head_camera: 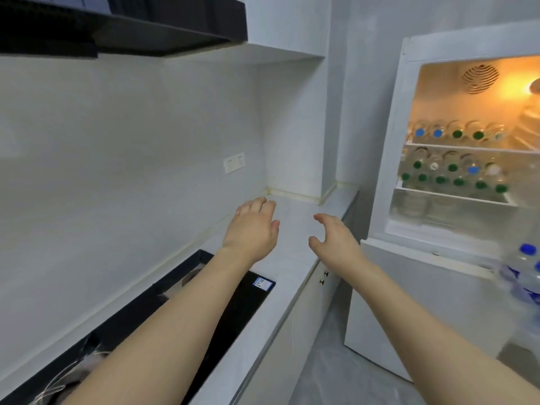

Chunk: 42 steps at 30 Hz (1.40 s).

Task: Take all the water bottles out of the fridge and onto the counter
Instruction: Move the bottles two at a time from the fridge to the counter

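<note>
Because no bottle has yet reached the pale white desk (pixel 295 229), both hands hover over its far end with nothing in them. The left hand (pixel 251 229) is flat, fingers straight; the right hand (pixel 336 238) has its grip loosely spread, thumb apart from the fingers. The clear plastic water bottles with green and blue caps (pixel 450 168) lie on their sides, caps outward, on 2 wire shelves of the open white fridge (pixel 388 141) at 2 o'clock from the hands. More blue-capped bottles (pixel 526 267) stand at 4 o'clock, apparently in the door. The black glass hob (pixel 233 311) bounds the desk at 7 o'clock; the corner wall closes 12 o'clock. The reach toward the fridge appears unobstructed.
</note>
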Each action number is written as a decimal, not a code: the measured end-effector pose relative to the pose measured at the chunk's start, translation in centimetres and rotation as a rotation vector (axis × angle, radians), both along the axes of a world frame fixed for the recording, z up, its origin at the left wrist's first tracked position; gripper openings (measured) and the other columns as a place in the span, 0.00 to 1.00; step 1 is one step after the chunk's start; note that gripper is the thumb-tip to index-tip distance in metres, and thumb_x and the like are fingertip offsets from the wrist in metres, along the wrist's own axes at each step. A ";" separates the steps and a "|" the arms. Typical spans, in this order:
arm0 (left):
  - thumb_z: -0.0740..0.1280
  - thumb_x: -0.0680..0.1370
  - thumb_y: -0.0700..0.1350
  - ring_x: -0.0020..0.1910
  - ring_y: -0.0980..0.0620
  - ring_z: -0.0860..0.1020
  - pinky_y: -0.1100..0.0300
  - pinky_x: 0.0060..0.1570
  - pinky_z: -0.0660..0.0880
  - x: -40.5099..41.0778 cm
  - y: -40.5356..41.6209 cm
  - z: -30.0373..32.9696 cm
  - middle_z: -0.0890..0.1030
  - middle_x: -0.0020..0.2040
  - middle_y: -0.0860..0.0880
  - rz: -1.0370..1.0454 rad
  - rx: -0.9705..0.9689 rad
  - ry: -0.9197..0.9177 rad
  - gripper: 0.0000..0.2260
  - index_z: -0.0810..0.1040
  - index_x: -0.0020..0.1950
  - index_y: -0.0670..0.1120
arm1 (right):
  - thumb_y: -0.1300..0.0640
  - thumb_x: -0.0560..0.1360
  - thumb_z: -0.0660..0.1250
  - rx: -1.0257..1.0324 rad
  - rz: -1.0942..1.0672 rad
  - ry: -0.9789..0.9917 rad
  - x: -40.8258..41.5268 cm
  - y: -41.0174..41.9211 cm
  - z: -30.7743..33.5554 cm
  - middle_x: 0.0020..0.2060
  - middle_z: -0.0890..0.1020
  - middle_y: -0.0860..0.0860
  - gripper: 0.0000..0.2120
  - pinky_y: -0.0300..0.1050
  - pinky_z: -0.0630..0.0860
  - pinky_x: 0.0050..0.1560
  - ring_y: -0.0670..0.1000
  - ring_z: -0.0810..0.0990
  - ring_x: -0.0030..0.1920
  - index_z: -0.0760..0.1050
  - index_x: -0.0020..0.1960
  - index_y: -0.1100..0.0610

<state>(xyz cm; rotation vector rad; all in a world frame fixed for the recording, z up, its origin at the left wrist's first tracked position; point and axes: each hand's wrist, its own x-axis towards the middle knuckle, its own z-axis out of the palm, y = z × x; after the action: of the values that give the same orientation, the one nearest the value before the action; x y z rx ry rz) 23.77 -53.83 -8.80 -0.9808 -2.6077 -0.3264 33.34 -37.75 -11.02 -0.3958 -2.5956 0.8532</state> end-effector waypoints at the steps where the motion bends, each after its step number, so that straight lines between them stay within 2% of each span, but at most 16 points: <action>1: 0.55 0.83 0.49 0.70 0.43 0.64 0.52 0.70 0.58 -0.4 1.2 -0.1 0.65 0.73 0.45 -0.019 -0.003 -0.003 0.20 0.64 0.74 0.44 | 0.55 0.77 0.62 -0.002 -0.019 0.003 -0.2 1.1 -0.1 0.72 0.66 0.51 0.26 0.43 0.63 0.67 0.52 0.68 0.69 0.61 0.74 0.55; 8: 0.56 0.82 0.48 0.68 0.43 0.66 0.52 0.69 0.61 -6.7 11.2 -0.7 0.68 0.71 0.45 -0.144 0.002 0.006 0.19 0.66 0.72 0.43 | 0.55 0.77 0.62 -0.006 -0.131 -0.017 -4.0 10.0 -0.8 0.72 0.66 0.52 0.26 0.44 0.63 0.68 0.51 0.67 0.70 0.61 0.74 0.56; 19: 0.57 0.82 0.47 0.67 0.43 0.67 0.53 0.65 0.65 -17.4 27.0 3.1 0.68 0.70 0.45 -0.340 0.086 0.031 0.19 0.66 0.72 0.43 | 0.55 0.77 0.62 -0.009 -0.325 0.019 -11.9 23.9 1.7 0.71 0.67 0.51 0.25 0.44 0.63 0.68 0.51 0.66 0.71 0.62 0.74 0.54; 22: 0.57 0.82 0.47 0.68 0.44 0.67 0.51 0.64 0.67 -17.9 31.0 3.2 0.68 0.72 0.46 -0.408 0.094 -0.001 0.20 0.65 0.73 0.44 | 0.55 0.77 0.62 -0.038 -0.397 0.000 -11.5 26.8 1.5 0.72 0.67 0.49 0.26 0.46 0.64 0.69 0.50 0.66 0.71 0.62 0.74 0.53; 30: 0.57 0.81 0.45 0.69 0.44 0.66 0.53 0.65 0.66 -17.1 42.4 5.1 0.66 0.72 0.45 -0.634 0.093 0.040 0.20 0.64 0.73 0.43 | 0.59 0.76 0.64 -0.012 -0.587 0.067 -9.8 36.5 4.2 0.69 0.70 0.54 0.26 0.44 0.64 0.67 0.53 0.68 0.69 0.64 0.72 0.59; 36: 0.59 0.80 0.43 0.64 0.42 0.69 0.51 0.63 0.68 -16.4 52.6 6.8 0.71 0.68 0.42 -0.763 0.109 0.106 0.18 0.68 0.70 0.42 | 0.58 0.75 0.64 -0.022 -0.697 0.176 -9.1 45.3 5.8 0.67 0.73 0.53 0.24 0.45 0.70 0.56 0.54 0.74 0.63 0.67 0.71 0.56; 38: 0.59 0.80 0.44 0.64 0.42 0.69 0.50 0.61 0.69 -16.5 55.4 7.5 0.70 0.68 0.42 -0.765 0.106 0.116 0.19 0.68 0.70 0.42 | 0.57 0.76 0.64 -0.035 -0.710 0.209 -9.2 47.9 6.1 0.66 0.74 0.53 0.23 0.47 0.72 0.57 0.54 0.74 0.62 0.67 0.71 0.55; 42: 0.58 0.80 0.45 0.69 0.43 0.67 0.49 0.64 0.69 -16.7 61.9 9.0 0.67 0.72 0.43 -0.802 0.096 0.147 0.21 0.66 0.72 0.43 | 0.54 0.77 0.63 -0.066 -0.760 0.262 -9.3 54.4 7.3 0.69 0.72 0.52 0.24 0.50 0.73 0.59 0.54 0.73 0.64 0.65 0.72 0.54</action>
<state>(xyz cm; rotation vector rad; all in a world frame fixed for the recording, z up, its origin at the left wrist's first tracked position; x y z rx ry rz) 7.08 8.08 0.23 -1.8930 -1.9352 -0.5295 24.04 16.66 -3.67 -1.1091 -1.9306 0.6493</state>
